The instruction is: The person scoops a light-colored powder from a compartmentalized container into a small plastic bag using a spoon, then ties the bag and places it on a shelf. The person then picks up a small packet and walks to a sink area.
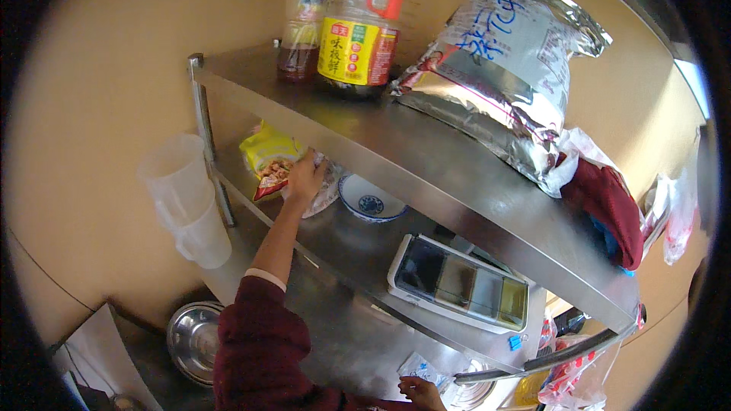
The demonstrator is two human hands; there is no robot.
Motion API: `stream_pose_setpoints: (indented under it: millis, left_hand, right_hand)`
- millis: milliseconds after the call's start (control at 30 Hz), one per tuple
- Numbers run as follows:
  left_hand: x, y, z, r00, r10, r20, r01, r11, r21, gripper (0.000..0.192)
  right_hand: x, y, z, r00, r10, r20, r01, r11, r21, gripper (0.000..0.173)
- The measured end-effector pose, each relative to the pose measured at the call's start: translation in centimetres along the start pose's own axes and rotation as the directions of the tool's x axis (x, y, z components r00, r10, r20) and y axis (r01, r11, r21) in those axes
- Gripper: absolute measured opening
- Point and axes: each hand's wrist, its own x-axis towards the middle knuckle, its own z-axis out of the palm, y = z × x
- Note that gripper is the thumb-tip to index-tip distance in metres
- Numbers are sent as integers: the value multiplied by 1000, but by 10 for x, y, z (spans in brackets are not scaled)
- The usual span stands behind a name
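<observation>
My left hand (305,180) reaches onto the middle level of a steel shelf unit, between a yellow food bag (274,154) and a clear plastic bag (322,194). Its fingers touch the bags, but their grip is partly hidden. A white bowl with a blue pattern (371,200) sits just right of that hand. At the bottom edge, my right hand (424,394) has its fingers curled at a small clear packet (421,368) that bears blue writing. A lidded seasoning box (460,285) with several compartments stands on the middle shelf.
The upper shelf (365,131) overhangs the bowl. On it stand a sauce jug with a red handle (360,40), a bottle (300,40) and a large silver foil bag (502,68). Stacked plastic jugs (194,205) are at left, above a steel basin (194,342). A blue clip (515,343) lies near the box.
</observation>
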Motion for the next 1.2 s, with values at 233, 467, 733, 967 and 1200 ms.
stream_pose_setpoints:
  millis: [233, 467, 733, 967, 1200]
  left_hand:
    - [-18, -35, -41, 773, -154, -616, 156, 986, -51, 63]
    - [10, -124, -51, 930, -362, 64, 333, 754, -566, 69]
    - [14, -94, -4, 934, -287, -211, 247, 949, -196, 75]
    - [8, -38, -5, 898, -297, -323, 273, 955, -120, 71]
    - [20, -82, 1, 952, -200, -234, 147, 963, -224, 61]
  right_hand:
    - [9, 20, -5, 985, 174, 9, -174, 985, 16, 35]
    - [14, 9, -2, 989, 148, 4, -147, 988, -36, 35]
    - [22, 2, 9, 989, 145, 39, -142, 987, -81, 34]
    - [23, -1, 15, 989, 143, 30, -139, 984, -108, 34]
    - [22, -1, 18, 989, 150, 5, -149, 982, -116, 34]
